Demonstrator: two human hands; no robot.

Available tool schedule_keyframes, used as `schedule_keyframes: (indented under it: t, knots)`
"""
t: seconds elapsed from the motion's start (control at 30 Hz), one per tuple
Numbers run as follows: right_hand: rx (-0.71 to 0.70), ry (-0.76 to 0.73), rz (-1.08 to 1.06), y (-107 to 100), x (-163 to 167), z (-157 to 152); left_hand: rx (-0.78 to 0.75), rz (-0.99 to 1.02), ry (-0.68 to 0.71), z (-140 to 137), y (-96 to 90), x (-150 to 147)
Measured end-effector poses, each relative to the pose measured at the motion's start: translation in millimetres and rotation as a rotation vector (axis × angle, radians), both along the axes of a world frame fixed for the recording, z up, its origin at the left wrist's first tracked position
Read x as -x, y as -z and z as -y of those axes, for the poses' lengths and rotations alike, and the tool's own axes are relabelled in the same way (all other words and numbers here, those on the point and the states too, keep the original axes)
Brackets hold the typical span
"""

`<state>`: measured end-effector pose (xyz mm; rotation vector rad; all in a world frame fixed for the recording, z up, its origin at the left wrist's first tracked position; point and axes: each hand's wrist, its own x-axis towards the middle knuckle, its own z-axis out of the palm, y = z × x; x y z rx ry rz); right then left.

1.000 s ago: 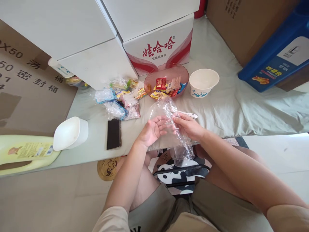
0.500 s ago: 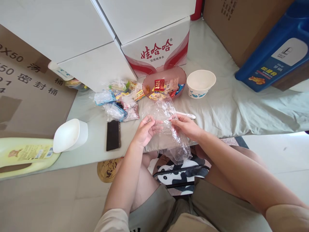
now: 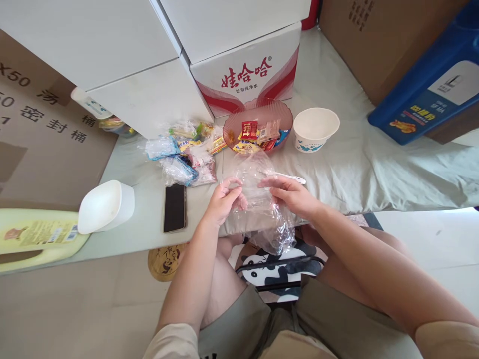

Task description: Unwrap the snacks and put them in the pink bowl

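A clear, crinkled plastic bag (image 3: 258, 199) stretches between my hands over the front edge of the cloth-covered surface, its lower part hanging above my lap. On its left side, my left hand (image 3: 224, 199) pinches the film between thumb and curled fingers. My right hand (image 3: 290, 192) grips the opposite side, fingers pointing left. Just behind the bag, a pink ribbed glass bowl (image 3: 230, 132) holds several small colourful packets. A white plastic spoon (image 3: 294, 178) lies partly hidden behind my right hand. Right of the bowl stands a white paper bowl (image 3: 312, 130) with blue print.
Several wrapped packets (image 3: 187, 154) are heaped left of the glass bowl, with a phone (image 3: 174, 208) in front. A white tub (image 3: 107, 207) rests by a yellow jug (image 3: 41, 239) at left. Cartons (image 3: 247, 75) stand behind; a blue jug (image 3: 422, 94) leans at right.
My hands have shifted slightly along the bag, and their fingers are a little more spread. The film between them looks looser and wider. The view has moved slightly.
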<state>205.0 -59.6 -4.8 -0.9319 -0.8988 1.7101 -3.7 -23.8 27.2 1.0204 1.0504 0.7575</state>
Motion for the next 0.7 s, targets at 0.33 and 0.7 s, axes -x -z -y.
schedule_keyframes:
  t: [0.33, 0.7]
  knots:
    - [0.066, 0.099, -0.243, -4.3, -0.1, 0.4, -0.012, 0.284, -0.120, -0.6, 0.7, 5.1]
    - [0.098, -0.026, -0.320, -6.5, -6.4, -3.0, 0.107, 0.204, -0.181, -4.5, -0.1, 2.0]
